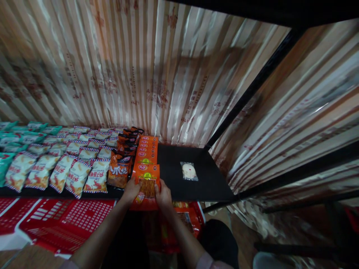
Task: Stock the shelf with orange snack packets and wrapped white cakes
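An orange snack packet (pixel 147 186) with a clear window showing brown sticks is held at its two side edges by my hands. My left hand (pixel 131 191) grips the left edge and my right hand (pixel 164 195) the right edge, fingers closed and partly hidden underneath. The packet is at the shelf's front edge, its lower end out past it. Just behind, matching orange packets (pixel 150 151) overlap in a column. To the left stands a dark orange bag (pixel 119 170), first in a row of similar bags.
White snack bags (pixel 97 175) and green bags (pixel 6 164) fill the left of the black shelf (pixel 174 188). A small clear packet (pixel 189 171) lies to the right. Red baskets (pixel 67 220) stand below. A black post (pixel 255 86) slants at the right, before striped sheeting (pixel 174 74).
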`<action>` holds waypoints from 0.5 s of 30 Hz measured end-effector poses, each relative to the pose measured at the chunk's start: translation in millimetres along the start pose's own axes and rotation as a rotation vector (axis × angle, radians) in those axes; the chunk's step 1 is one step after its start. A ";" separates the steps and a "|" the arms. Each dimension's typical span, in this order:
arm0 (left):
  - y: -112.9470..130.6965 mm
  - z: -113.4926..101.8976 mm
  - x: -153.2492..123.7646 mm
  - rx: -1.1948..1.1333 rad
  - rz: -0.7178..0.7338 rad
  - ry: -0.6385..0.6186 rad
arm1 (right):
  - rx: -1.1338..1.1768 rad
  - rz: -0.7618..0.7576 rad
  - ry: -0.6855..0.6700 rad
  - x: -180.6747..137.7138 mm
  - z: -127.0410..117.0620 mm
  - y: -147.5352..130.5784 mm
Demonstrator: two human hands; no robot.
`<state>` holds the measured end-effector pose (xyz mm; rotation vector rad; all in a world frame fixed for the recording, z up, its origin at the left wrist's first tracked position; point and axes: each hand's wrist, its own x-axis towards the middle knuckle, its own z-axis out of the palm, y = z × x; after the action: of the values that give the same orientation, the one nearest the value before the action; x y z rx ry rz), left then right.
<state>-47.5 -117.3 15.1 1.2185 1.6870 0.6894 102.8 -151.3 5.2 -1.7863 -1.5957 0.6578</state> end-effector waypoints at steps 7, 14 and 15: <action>10.2 -1.1 -2.7 0.173 0.021 0.062 | -0.020 0.052 -0.006 6.4 -0.2 -5.9; 17.0 1.2 -3.2 0.289 0.023 0.142 | -0.044 0.069 -0.023 16.9 2.0 -9.6; 18.4 1.5 -3.1 0.322 0.026 0.151 | -0.046 0.064 -0.021 18.6 3.2 -8.8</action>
<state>-38.2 -113.7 30.9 1.4422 1.9660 0.5489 97.1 -132.0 10.6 -1.8767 -1.5845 0.6762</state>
